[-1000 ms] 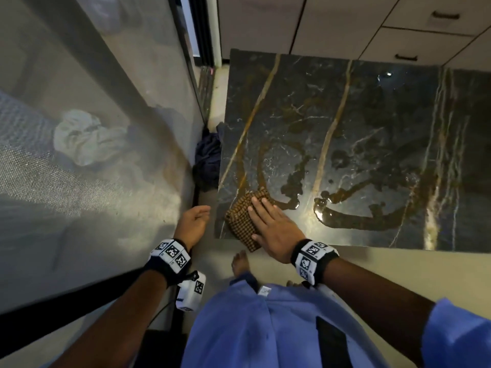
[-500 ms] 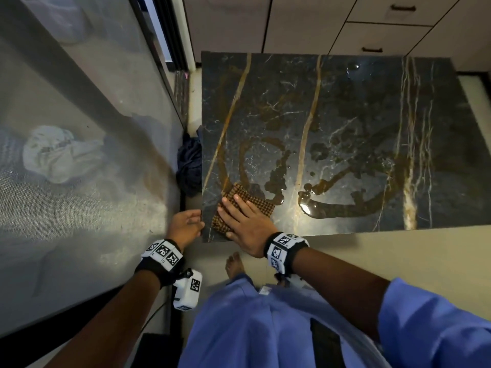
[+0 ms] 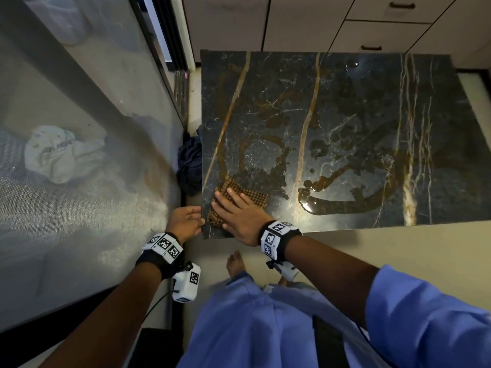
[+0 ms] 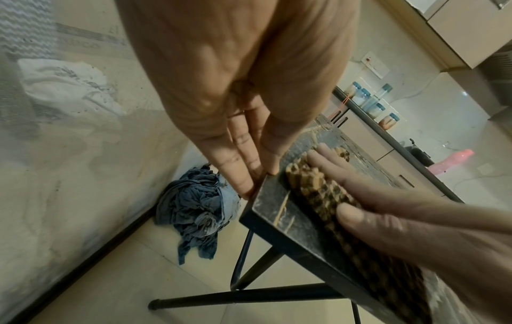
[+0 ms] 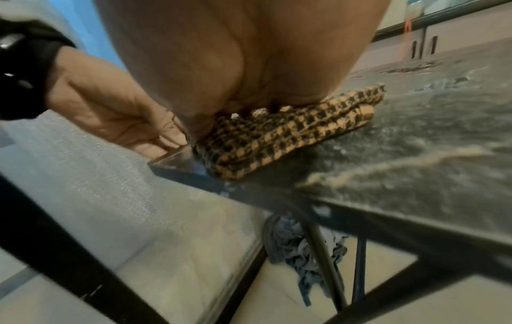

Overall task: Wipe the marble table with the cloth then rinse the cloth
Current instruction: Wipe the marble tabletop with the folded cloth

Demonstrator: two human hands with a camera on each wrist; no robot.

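Note:
A dark marble table [image 3: 345, 128] with gold veins carries brown liquid smears and a wet puddle [image 3: 310, 200]. A folded brown-and-black checked cloth [image 3: 247, 193] [image 5: 291, 136] [image 4: 313, 182] lies on its near left corner. My right hand [image 3: 239, 211] lies flat on the cloth with straight fingers [image 4: 329, 164], pressing it down. My left hand [image 3: 187, 220] [image 4: 249, 171] hovers just off the table's left edge, fingers straight and together, fingertips touching the corner edge [image 4: 260, 182]. It holds nothing.
A crumpled blue rag [image 3: 190, 166] [image 4: 194, 208] lies on the floor by the table's left side. A mesh screen door [image 3: 79, 155] stands at left. Cabinets with drawers [image 3: 385, 25] stand behind the table. My bare foot [image 3: 235, 264] is near the front edge. Black metal legs [image 4: 243, 293] hold the table.
My right hand has slid the cloth left toward the table's near left corner. The left hand moved up to the table's edge beside the cloth.

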